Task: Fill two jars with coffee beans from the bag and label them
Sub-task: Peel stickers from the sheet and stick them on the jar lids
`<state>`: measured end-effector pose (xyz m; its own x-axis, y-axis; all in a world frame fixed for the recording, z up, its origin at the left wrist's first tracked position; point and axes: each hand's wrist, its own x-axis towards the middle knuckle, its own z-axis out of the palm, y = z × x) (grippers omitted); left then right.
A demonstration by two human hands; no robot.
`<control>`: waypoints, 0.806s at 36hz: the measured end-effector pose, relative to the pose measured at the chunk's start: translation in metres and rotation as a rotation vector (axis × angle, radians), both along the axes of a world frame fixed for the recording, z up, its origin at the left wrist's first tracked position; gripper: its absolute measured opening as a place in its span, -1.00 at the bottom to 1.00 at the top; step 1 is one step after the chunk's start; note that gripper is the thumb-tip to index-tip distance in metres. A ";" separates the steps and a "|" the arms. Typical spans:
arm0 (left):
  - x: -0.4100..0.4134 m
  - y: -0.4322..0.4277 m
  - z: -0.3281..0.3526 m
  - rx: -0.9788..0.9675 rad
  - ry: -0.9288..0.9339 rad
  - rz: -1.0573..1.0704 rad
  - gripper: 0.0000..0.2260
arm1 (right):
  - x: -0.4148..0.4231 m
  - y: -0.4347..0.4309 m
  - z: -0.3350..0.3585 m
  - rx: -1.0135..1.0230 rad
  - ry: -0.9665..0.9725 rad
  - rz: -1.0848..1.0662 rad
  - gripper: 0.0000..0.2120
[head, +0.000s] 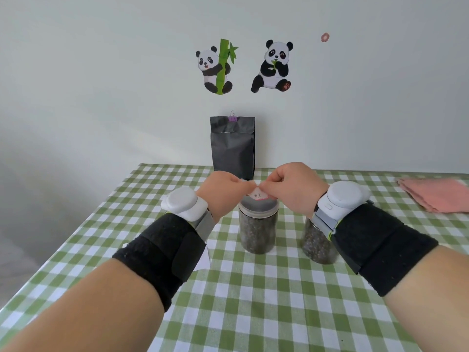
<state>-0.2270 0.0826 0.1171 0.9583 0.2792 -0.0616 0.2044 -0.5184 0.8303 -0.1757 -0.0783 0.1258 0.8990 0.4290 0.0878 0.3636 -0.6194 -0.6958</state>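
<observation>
Both hands meet just above the middle jar (257,229). The left hand (223,185) and right hand (291,184) each pinch the small pink-edged label (257,194) between thumb and curled fingers (266,185), holding it over the grey lid (258,207). Both jars stand full of beans on the table (253,301), the second jar (317,245) partly hidden behind the right wrist. The black bag (232,148) stands clipped at the wall. The job now, I'd say: separate the backing cleanly, keep fingertips off the adhesive, then lay the label down from one edge and smooth it flat.
</observation>
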 end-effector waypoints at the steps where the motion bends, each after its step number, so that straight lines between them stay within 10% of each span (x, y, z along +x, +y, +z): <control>1: 0.000 0.001 -0.001 0.011 0.005 -0.006 -0.75 | 0.000 0.000 -0.001 -0.004 0.008 -0.004 -0.72; 29: 0.008 0.003 -0.009 0.263 -0.009 -0.060 -0.74 | 0.015 0.007 -0.007 -0.136 0.081 -0.057 -0.75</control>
